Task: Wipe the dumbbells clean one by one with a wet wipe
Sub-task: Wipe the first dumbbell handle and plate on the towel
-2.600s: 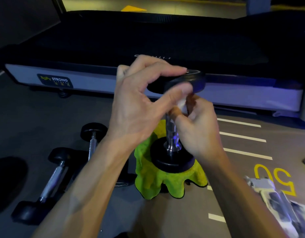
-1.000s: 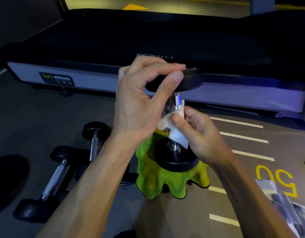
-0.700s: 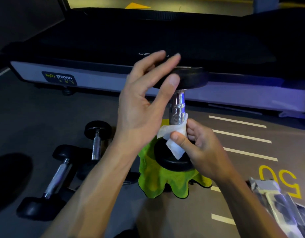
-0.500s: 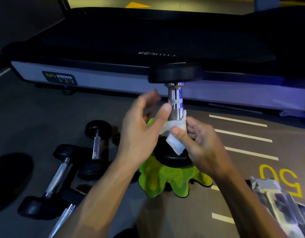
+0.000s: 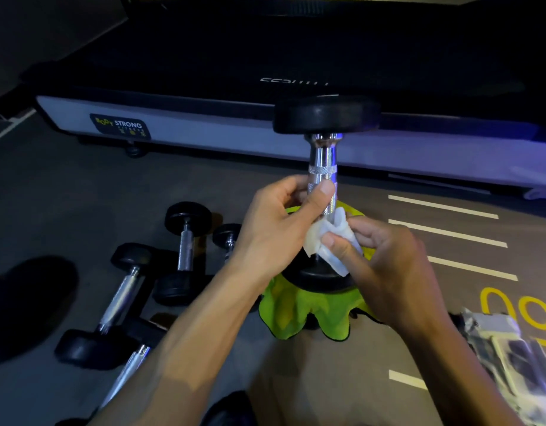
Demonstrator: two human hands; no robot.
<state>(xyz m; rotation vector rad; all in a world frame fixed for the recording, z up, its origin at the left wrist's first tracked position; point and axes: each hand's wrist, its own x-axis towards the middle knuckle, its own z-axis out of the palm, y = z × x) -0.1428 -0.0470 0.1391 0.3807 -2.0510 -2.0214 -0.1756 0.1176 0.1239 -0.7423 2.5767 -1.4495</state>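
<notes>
A dumbbell [image 5: 322, 155] with black heads and a chrome handle stands upright, its lower head on a green cloth [image 5: 308, 315]. My left hand [image 5: 278, 229] grips the handle at mid height, thumb across the knurled part. My right hand [image 5: 385, 265] pinches a crumpled white wet wipe [image 5: 327, 241] against the lower handle, just above the bottom head. The lowest stretch of handle is hidden by the wipe and my fingers.
Several other dumbbells [image 5: 185, 250] lie on the grey floor to the left. A treadmill base [image 5: 204, 127] runs across the back. Plastic packets [image 5: 508, 355] lie at the right, near white floor lines and yellow numerals [image 5: 521, 312]. A dark shoe [image 5: 28, 299] is at the far left.
My left hand left the top head and came down to grip the chrome handle. My right hand slid the wipe from high on the handle to its lower end.
</notes>
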